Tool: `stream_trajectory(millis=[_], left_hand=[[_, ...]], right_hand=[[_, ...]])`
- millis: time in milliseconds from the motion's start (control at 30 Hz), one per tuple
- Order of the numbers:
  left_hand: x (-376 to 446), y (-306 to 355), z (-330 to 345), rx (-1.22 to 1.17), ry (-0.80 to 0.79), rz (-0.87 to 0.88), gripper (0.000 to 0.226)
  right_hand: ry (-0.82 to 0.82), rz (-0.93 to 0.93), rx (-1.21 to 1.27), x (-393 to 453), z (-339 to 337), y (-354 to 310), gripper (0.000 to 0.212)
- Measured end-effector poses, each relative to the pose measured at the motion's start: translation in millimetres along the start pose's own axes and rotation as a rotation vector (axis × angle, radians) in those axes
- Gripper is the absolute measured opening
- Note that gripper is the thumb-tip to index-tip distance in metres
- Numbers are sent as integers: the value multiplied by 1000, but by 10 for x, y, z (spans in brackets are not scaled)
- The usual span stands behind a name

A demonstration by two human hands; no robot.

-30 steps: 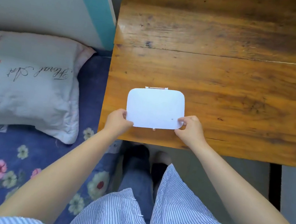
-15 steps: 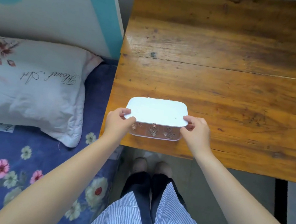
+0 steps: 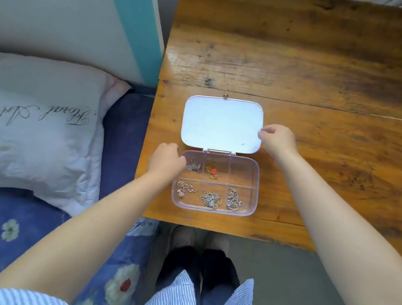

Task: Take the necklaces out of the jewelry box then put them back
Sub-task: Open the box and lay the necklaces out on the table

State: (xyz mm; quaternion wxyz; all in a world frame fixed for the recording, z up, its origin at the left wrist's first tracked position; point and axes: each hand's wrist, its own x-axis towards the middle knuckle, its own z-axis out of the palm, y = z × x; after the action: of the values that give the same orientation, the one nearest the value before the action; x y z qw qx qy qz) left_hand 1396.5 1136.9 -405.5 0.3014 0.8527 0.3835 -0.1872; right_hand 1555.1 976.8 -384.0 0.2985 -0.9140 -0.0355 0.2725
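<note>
The clear plastic six-compartment jewelry box (image 3: 217,182) lies open near the wooden tabletop's (image 3: 337,68) front edge. Thin silver chain necklaces (image 3: 211,200) are light, limp, tangle-prone; pinch one strand. The left hand (image 3: 166,162) and right hand (image 3: 277,139) are loosely curled, empty.

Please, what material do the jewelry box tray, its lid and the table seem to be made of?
The tray looks like clear, glossy plastic: the wood shows through its walls and dividers. The lid looks like opaque white plastic, smooth, lying flat open. The table looks like varnished wood: brown grain, a plank seam and a slight sheen.
</note>
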Motion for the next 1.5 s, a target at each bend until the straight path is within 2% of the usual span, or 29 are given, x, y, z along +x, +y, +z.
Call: stream_trajectory(millis=[133, 267, 367, 467, 500, 567, 633, 667, 767, 800, 867, 933, 1100, 1233, 1333, 1400, 1500], left_hand=[[-179, -231, 201, -11, 127, 167, 18], [-199, -295, 249, -66, 249, 274, 23], [-131, -341, 205, -80, 328, 305, 27], [-30, -365, 123, -60, 369, 279, 28], [-40, -354, 88, -25, 395, 306, 28], [-107, -292, 59, 61, 446, 495, 24], [-149, -193, 65, 228, 352, 668, 18], [-123, -101, 47, 322, 223, 639, 18], [108, 147, 48, 489, -60, 317, 30], [168, 211, 57, 491, -97, 269, 32], [227, 296, 76, 462, -96, 244, 31], [235, 276, 114, 479, -76, 267, 30], [185, 112, 190, 572, -84, 377, 28], [168, 135, 139, 614, -96, 406, 28], [154, 132, 107, 621, -96, 428, 29], [109, 131, 93, 587, -65, 442, 27], [42, 56, 44, 515, -22, 450, 24]], right_hand=[[9, -58, -167, -423, 218, 340, 39], [63, -82, -185, -756, 449, 560, 42], [102, -128, -159, -678, 503, 503, 36], [117, -157, -183, -630, 551, 394, 39], [170, -205, -209, -671, 562, 345, 40], [299, -436, -287, -777, 621, 256, 34], [242, -604, -363, -833, 734, 125, 18], [152, -644, -412, -793, 791, 53, 11], [-24, -618, -580, -592, 899, -171, 12], [-48, -608, -676, -569, 919, -215, 16], [-5, -603, -825, -567, 945, -249, 19], [67, -616, -861, -556, 984, -219, 21], [61, -612, -878, -546, 1057, -172, 29], [-5, -631, -800, -543, 982, -158, 33], [-133, -639, -814, -506, 959, -178, 9], [-236, -579, -888, -455, 1000, -194, 22], [-306, -578, -980, -457, 1036, -301, 25]])
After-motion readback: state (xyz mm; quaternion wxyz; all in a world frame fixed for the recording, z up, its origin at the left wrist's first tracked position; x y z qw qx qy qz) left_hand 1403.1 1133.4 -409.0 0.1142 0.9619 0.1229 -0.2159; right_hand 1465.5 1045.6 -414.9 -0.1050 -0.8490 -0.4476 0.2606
